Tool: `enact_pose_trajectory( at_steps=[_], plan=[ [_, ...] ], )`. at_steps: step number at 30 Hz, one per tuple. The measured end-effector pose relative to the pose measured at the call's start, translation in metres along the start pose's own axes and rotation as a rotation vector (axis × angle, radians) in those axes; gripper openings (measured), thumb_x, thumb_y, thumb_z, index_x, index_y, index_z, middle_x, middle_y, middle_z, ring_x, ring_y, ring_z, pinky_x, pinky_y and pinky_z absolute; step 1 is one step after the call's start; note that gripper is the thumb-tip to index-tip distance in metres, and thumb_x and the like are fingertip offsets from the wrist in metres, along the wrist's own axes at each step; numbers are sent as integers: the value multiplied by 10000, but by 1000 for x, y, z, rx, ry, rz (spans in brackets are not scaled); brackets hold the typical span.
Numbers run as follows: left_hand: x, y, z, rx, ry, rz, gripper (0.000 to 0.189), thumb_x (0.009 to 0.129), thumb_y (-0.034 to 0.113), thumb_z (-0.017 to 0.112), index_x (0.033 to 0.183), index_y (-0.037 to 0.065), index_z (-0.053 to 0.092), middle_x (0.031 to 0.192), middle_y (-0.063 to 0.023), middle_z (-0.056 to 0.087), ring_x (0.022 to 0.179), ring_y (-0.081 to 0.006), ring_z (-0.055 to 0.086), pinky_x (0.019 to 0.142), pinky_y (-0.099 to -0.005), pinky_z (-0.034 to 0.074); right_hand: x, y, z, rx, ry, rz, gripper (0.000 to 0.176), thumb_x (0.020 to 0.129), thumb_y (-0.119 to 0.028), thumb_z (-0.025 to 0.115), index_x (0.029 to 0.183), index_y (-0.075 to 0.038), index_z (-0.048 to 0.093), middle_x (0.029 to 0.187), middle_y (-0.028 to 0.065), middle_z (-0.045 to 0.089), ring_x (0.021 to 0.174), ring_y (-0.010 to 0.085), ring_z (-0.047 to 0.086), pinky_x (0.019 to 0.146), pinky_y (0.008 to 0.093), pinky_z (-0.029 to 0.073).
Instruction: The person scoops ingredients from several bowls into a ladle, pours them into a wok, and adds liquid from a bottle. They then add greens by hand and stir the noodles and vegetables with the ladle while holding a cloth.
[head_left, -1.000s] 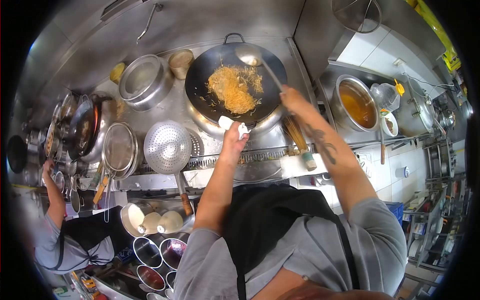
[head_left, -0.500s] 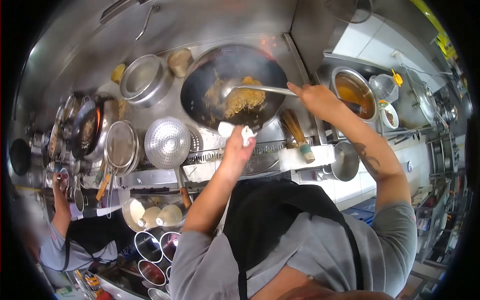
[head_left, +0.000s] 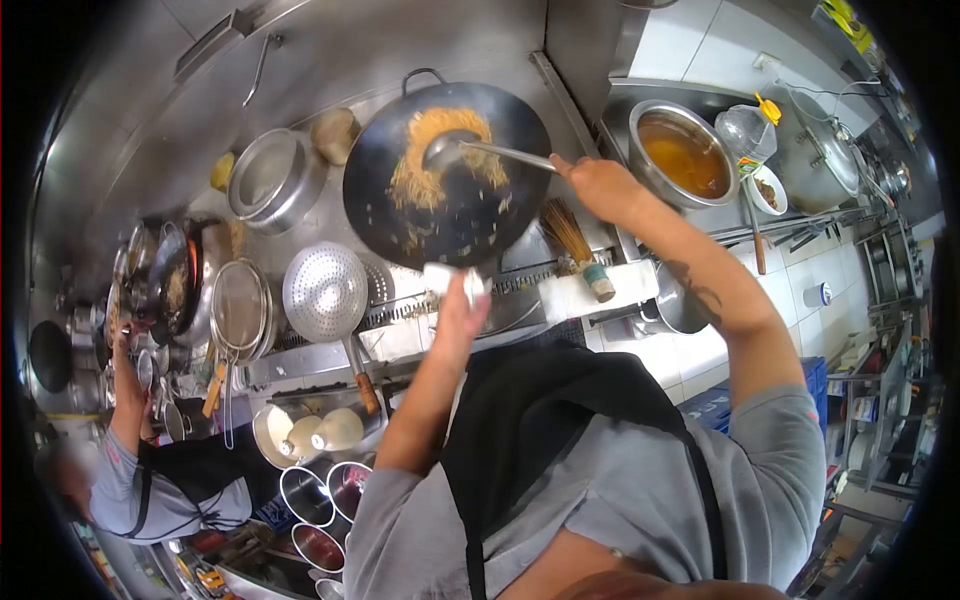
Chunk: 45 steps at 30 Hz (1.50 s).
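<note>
My right hand [head_left: 607, 189] is closed round the handle of a long metal ladle [head_left: 510, 154], whose bowl rests among the noodles. Yellow-brown noodles [head_left: 418, 180], with loose bits scattered nearer to me, lie mostly in the far half of a large black wok [head_left: 380, 210]. At the wok's near rim my left hand [head_left: 462, 320] grips a folded white cloth [head_left: 440, 278]. The cloth hides whether there is a near handle under it; a loop handle [head_left: 424, 74] shows on the far rim.
A perforated strainer [head_left: 325, 290] and wire sieves [head_left: 240, 300] lie left of the wok. Right of it are a bamboo brush [head_left: 580, 250] and a metal pot of amber liquid [head_left: 685, 160]. Another person [head_left: 190, 480] works at the far left, beside another wok [head_left: 175, 280].
The wok has tipped and its far loop handle now shows. The noodles have spread toward the far side, and the ladle's bowl has moved away from me with them. Both hands keep their holds.
</note>
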<state>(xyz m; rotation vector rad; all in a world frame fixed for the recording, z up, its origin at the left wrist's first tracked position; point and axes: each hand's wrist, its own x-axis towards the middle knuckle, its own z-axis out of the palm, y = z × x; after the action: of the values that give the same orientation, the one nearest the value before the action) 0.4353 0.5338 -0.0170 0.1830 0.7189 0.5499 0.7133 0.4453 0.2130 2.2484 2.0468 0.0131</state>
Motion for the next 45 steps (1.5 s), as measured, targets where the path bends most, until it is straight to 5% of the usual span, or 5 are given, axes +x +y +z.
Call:
enact_pose_trajectory(
  at_steps=[16,29,35,38,45],
  plan=[
    [-17,49,66,221,-330,331,144,922,180,484,967,61,552,782,-56,589,631,-158,536,436,-246,392,-2,-9,-25,77,-145,-14,399,868,-114,556,1261,-52,521,911,211,653,885,368,645,789,462,511],
    [54,78,47,53,17,92,57,848,119,564,902,119,547,738,-9,559,604,-124,504,437,-244,367,86,52,9,104,-41,158,265,870,-139,532,1085,-18,628,994,225,653,966,373,630,827,467,499],
    [67,75,48,28,26,35,49,849,120,567,897,129,574,755,-1,595,630,-131,546,433,-237,387,165,-62,81,836,-204,392,323,880,-162,501,1148,-1,583,960,245,650,908,386,640,804,472,499],
    [55,79,63,26,105,-3,70,833,119,598,896,112,571,751,-31,597,632,-152,556,442,-241,405,125,-52,85,554,-42,-118,376,891,-181,504,1236,-35,528,938,241,648,868,378,644,769,470,505],
    [-3,55,88,-42,157,89,62,908,172,524,925,114,539,802,-28,560,666,-149,527,461,-263,415,35,-16,-48,46,-121,-143,429,916,-183,516,1327,-65,475,909,221,648,849,376,635,766,443,515]
  ],
)
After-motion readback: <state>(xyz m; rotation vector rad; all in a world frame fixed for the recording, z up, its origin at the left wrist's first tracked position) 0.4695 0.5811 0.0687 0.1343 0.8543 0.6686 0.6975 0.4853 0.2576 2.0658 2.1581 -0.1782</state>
